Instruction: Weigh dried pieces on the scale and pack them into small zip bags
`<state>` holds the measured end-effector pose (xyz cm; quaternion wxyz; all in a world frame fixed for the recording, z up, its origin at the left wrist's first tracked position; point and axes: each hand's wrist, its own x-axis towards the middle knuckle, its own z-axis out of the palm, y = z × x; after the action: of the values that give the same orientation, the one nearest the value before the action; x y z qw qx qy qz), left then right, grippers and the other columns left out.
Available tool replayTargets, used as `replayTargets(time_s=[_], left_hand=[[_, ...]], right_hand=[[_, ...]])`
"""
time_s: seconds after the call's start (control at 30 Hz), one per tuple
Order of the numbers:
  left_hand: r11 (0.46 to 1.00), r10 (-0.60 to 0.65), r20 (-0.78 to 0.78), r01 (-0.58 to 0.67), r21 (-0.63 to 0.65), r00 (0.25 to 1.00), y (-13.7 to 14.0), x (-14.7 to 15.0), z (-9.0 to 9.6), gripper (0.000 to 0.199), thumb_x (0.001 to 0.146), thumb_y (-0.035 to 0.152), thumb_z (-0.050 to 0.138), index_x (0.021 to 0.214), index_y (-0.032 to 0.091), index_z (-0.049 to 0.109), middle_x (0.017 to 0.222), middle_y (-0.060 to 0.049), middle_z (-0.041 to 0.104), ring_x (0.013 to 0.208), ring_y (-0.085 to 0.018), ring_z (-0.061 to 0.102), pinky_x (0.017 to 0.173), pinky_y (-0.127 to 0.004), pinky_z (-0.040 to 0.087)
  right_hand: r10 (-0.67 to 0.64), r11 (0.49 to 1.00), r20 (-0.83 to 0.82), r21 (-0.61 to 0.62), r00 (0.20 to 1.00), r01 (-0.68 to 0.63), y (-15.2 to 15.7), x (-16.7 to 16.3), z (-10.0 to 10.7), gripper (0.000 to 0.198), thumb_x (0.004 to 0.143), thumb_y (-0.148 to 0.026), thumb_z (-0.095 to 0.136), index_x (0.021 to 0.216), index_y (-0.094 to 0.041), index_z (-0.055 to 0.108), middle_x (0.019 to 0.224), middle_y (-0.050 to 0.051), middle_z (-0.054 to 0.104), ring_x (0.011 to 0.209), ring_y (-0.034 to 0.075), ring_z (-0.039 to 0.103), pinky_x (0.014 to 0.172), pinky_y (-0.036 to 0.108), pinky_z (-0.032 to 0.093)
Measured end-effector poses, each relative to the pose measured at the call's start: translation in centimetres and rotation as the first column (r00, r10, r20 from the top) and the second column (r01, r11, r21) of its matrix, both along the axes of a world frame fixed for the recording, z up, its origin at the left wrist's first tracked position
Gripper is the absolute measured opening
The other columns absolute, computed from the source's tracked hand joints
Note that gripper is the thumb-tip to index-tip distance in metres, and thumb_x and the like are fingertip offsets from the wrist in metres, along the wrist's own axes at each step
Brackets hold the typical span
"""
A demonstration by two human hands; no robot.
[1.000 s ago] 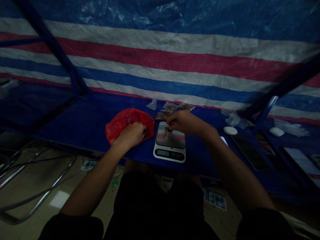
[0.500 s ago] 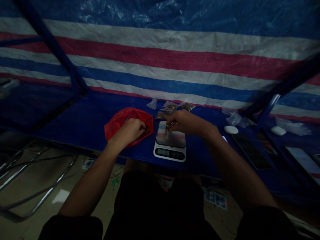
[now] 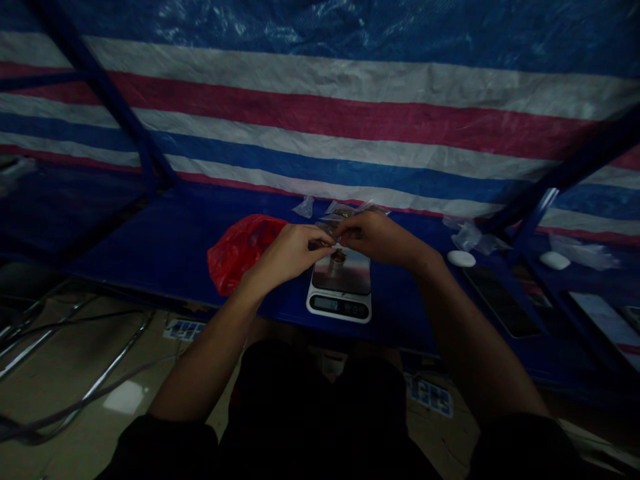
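Observation:
A white digital kitchen scale [image 3: 345, 283] with a steel plate sits near the front edge of the blue table. On its plate is a small brown clump [image 3: 339, 256], too dim to name. My left hand [image 3: 295, 252] reaches over the plate, thumb and fingers pinched. My right hand [image 3: 377, 237] meets it from the other side, fingers curled and tips nearly touching the left ones. What either pinch holds is too small to make out. Left of the scale lies an open red plastic bag [image 3: 235, 253], partly behind my left hand. Clear packets of brown bits [image 3: 343, 209] lie behind my hands.
A small clear bag [image 3: 304, 207] lies at the back. To the right are a white oval case [image 3: 461, 259], crumpled clear plastic [image 3: 470, 237] and a dark phone [image 3: 501, 301]. Blue frame bars [image 3: 120, 120] slant at both sides, before a striped tarp [image 3: 320, 113].
My left hand has come out of the red bag and moved right, over the scale. My right hand has shifted slightly up, and the brown clump on the plate now shows.

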<state>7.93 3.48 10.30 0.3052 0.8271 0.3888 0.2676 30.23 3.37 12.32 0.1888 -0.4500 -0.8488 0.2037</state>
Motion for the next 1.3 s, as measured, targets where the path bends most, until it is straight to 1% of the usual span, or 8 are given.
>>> replayTargets(time_s=[0.13, 0.23, 0.33, 0.57, 0.73, 0.93, 1.17, 1.3], left_hand=[[0.999, -0.044, 0.039, 0.043, 0.029, 0.998, 0.3, 1.5, -0.6, 0.014, 0.094, 0.022, 0.072, 0.101, 0.019, 0.084, 0.106, -0.007, 0.084, 0.098, -0.022, 0.078, 0.089, -0.033, 0.059], [0.998, -0.06, 0.047, 0.058, 0.039, 0.997, 0.6, 1.7, -1.3, 0.014, 0.093, 0.021, 0.073, 0.101, 0.019, 0.084, 0.106, -0.007, 0.084, 0.098, -0.022, 0.078, 0.089, -0.032, 0.058], [0.997, -0.07, 0.055, 0.067, 0.044, 0.996, 0.7, 1.8, -1.9, 0.015, 0.093, 0.021, 0.075, 0.103, 0.019, 0.084, 0.105, -0.006, 0.084, 0.098, -0.021, 0.078, 0.087, -0.03, 0.057], [0.995, -0.07, 0.061, 0.065, 0.075, 0.996, 1.0, 2.0, -2.4, 0.015, 0.087, 0.019, 0.082, 0.101, 0.02, 0.085, 0.103, -0.005, 0.084, 0.097, -0.022, 0.078, 0.087, -0.03, 0.056], [0.998, -0.052, 0.111, 0.049, 0.029, 0.992, 1.0, 1.9, -2.7, 0.017, 0.083, 0.021, 0.085, 0.1, 0.02, 0.085, 0.101, -0.005, 0.084, 0.096, -0.023, 0.078, 0.086, -0.031, 0.057], [1.0, -0.027, 0.179, 0.029, -0.01, 0.984, 1.0, 1.8, -3.4, 0.019, 0.08, 0.023, 0.086, 0.099, 0.02, 0.085, 0.101, -0.005, 0.083, 0.095, -0.022, 0.077, 0.086, -0.032, 0.058], [0.999, -0.006, 0.266, 0.018, -0.042, 0.964, 1.1, 2.0, -4.1, 0.019, 0.08, 0.028, 0.086, 0.097, 0.02, 0.085, 0.101, -0.006, 0.082, 0.094, -0.022, 0.077, 0.081, -0.032, 0.061], [0.998, -0.012, 0.321, 0.031, -0.054, 0.947, 1.1, 2.3, -4.3, 0.022, 0.079, 0.03, 0.088, 0.097, 0.018, 0.084, 0.1, -0.007, 0.08, 0.093, -0.022, 0.077, 0.081, -0.032, 0.062]], right_hand=[[-0.042, 0.999, -0.071, -0.015, 0.997, 0.041, -0.4, 0.6, -0.9, 0.028, 0.091, -0.013, 0.057, 0.099, -0.015, 0.084, 0.09, 0.005, 0.081, 0.078, 0.016, 0.068, 0.075, 0.027, 0.047], [-0.091, 0.995, -0.096, -0.059, 0.991, 0.086, -0.9, 1.1, -1.3, 0.026, 0.091, -0.015, 0.06, 0.1, -0.015, 0.084, 0.091, 0.005, 0.082, 0.078, 0.017, 0.07, 0.074, 0.027, 0.049], [-0.127, 0.99, -0.096, -0.072, 0.987, 0.121, -1.3, 1.5, -1.8, 0.024, 0.091, -0.016, 0.063, 0.101, -0.017, 0.084, 0.092, 0.006, 0.083, 0.081, 0.019, 0.073, 0.075, 0.028, 0.05], [-0.123, 0.992, -0.156, -0.055, 0.98, 0.116, -1.1, 1.8, -2.8, 0.02, 0.091, -0.018, 0.067, 0.1, -0.019, 0.085, 0.094, 0.006, 0.084, 0.083, 0.02, 0.075, 0.076, 0.029, 0.053], [-0.143, 0.988, -0.165, -0.077, 0.976, 0.132, -1.3, 1.7, -2.8, 0.021, 0.091, -0.016, 0.067, 0.1, -0.019, 0.085, 0.095, 0.006, 0.084, 0.083, 0.02, 0.075, 0.075, 0.028, 0.053], [-0.142, 0.985, -0.168, -0.121, 0.975, 0.123, -1.3, 1.9, -3.4, 0.02, 0.093, -0.021, 0.066, 0.099, -0.017, 0.085, 0.096, 0.007, 0.085, 0.085, 0.022, 0.077, 0.076, 0.03, 0.055], [-0.132, 0.987, -0.166, -0.111, 0.977, 0.114, -1.2, 2.0, -3.9, 0.02, 0.093, -0.023, 0.066, 0.098, -0.019, 0.085, 0.095, 0.005, 0.084, 0.085, 0.021, 0.076, 0.075, 0.03, 0.053], [-0.124, 0.989, -0.193, -0.101, 0.973, 0.106, -1.2, 2.0, -4.0, 0.019, 0.091, -0.022, 0.067, 0.099, -0.019, 0.084, 0.094, 0.005, 0.084, 0.084, 0.021, 0.075, 0.075, 0.03, 0.053]])
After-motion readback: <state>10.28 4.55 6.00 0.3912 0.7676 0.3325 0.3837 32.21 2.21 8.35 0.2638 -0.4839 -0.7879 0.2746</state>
